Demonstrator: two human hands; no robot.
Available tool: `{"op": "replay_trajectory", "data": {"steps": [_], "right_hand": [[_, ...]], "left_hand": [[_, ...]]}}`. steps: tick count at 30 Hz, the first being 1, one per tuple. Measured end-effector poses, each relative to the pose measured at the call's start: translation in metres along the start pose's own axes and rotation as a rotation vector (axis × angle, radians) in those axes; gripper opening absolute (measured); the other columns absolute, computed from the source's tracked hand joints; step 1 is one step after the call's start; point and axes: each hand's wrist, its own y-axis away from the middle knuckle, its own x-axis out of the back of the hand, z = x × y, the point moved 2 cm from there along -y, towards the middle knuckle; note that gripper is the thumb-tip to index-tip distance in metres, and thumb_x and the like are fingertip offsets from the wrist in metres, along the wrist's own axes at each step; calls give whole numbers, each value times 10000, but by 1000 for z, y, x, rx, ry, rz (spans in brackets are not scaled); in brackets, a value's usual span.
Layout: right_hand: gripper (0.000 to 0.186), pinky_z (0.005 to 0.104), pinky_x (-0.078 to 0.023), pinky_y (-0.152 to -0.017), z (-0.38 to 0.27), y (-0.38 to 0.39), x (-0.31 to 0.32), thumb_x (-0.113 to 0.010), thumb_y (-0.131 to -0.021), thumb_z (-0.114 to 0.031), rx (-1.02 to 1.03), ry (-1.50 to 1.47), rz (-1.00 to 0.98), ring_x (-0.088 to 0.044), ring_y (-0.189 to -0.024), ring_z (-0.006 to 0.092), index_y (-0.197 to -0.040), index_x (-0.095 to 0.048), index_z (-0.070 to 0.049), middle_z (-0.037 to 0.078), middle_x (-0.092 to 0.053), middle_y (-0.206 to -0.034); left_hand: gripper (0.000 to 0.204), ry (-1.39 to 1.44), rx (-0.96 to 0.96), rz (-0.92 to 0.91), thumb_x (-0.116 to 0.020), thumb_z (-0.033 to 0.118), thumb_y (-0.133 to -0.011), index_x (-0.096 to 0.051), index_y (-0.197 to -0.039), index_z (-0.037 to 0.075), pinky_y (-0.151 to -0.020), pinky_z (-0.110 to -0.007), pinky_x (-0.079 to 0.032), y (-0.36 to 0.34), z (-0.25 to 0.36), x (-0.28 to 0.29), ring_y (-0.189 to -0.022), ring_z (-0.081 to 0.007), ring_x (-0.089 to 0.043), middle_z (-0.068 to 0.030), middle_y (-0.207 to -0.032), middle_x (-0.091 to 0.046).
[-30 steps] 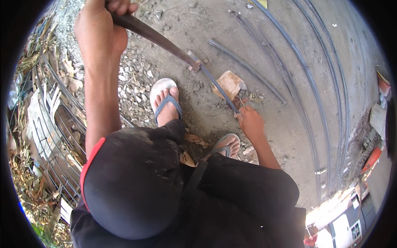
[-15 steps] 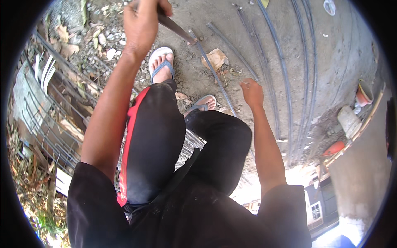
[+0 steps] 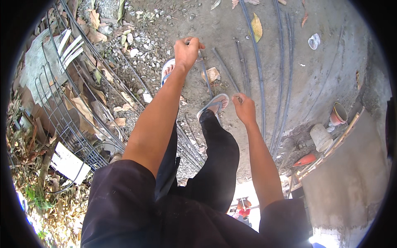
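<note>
I have my left hand (image 3: 187, 51) clenched on the bending tool's handle (image 3: 202, 62) and my right hand (image 3: 245, 109) gripping the steel rod (image 3: 225, 70) on the ground by my sandals; it looks heavy, stiff, best held near its end.

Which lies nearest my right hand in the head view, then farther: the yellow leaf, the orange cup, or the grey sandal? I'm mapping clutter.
1. Grey sandal, just left of the right hand.
2. Orange cup, far right by the wall.
3. Yellow leaf, top.

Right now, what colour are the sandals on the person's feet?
Light grey-blue straps over pale soles, best seen in the head view on the right sandal.
</note>
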Motion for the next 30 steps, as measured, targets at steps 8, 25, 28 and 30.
{"op": "replay_trajectory", "data": {"steps": [8,25,28,30], "right_hand": [[334,495,-527,-914,8,-140,-11,-646,-959,-329,96,210,-6,-668,-1081,406,-1179,-717,-88,230,-712,-1129],[358,507,-543,-755,68,-307,-169,-582,-1034,-369,522,313,180,-692,-931,413,-1125,-531,-27,238,-676,-952],[333,530,-498,-677,20,-303,-108,-516,-1069,-349,502,105,248,-675,-747,403,-1144,-517,-24,223,-627,-750],[401,473,-492,-729,-38,-302,-55,-521,-1055,-313,728,-104,513,-612,-729,322,-1292,-561,8,179,-587,-760]], "left_hand": [[264,329,-15,282,-553,141,-854,-607,-661,-32,-622,-349,-485,13,-14,-32,-592,-194,-572,-108,-638,-623],[442,461,-743,270,-629,312,-1008,-519,-658,66,-439,-296,-391,-8,-26,-47,-409,-113,-410,-23,-493,-441],[325,389,-795,432,-631,237,-994,-630,-744,29,-470,-288,-386,6,-22,-45,-463,-124,-483,-4,-526,-502],[306,461,-810,375,-645,197,-983,-661,-740,13,-466,-291,-388,18,-13,-34,-451,-136,-490,2,-515,-519]]}}
